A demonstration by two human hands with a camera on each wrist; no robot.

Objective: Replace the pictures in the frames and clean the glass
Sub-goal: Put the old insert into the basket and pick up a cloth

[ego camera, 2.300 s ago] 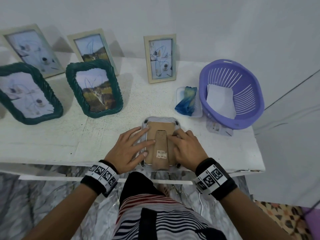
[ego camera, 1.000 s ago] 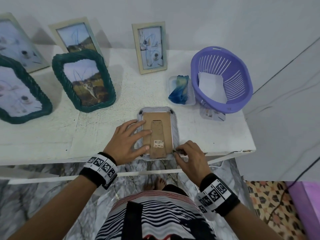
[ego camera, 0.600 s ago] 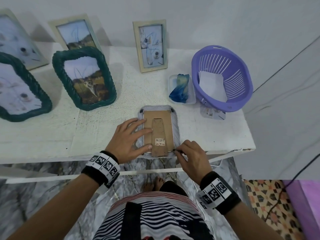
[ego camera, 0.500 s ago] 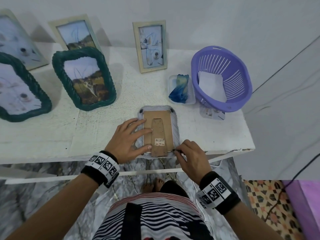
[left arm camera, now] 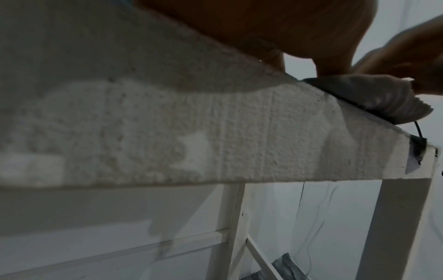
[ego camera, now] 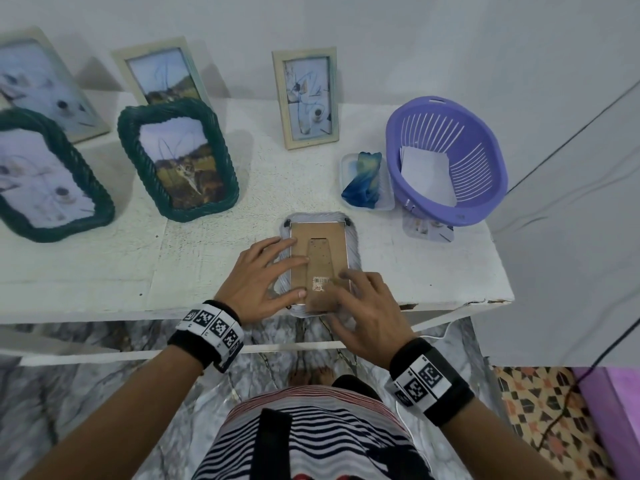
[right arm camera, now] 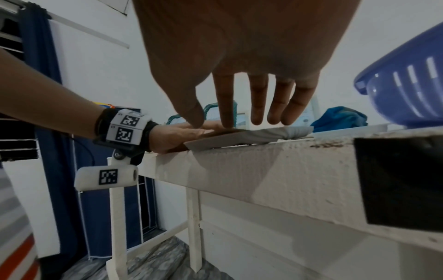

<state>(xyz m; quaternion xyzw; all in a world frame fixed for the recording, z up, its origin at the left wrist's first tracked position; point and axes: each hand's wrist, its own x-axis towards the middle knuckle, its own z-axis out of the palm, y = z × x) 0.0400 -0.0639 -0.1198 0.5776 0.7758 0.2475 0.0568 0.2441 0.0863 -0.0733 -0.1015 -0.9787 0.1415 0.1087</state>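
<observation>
the frame [ego camera: 320,261] lies face down at the table's [ego camera: 104,271] near edge, cardboard back up. my left hand [ego camera: 258,282] rests flat on its left side, fingers straight, and my right hand [ego camera: 363,306] has relaxed, spread fingertips on its lower right corner, gripping nothing.

Bare tabletop [ego camera: 104,271] lies open at nine o'clock of the face-down frame [ego camera: 318,252], and a narrower strip at three o'clock. At one o'clock the cloth tray [ego camera: 367,181] and purple basket [ego camera: 485,188] crowd close; green frames [ego camera: 180,157] block ten o'clock, a pale upright frame [ego camera: 306,97] stands at twelve.
</observation>
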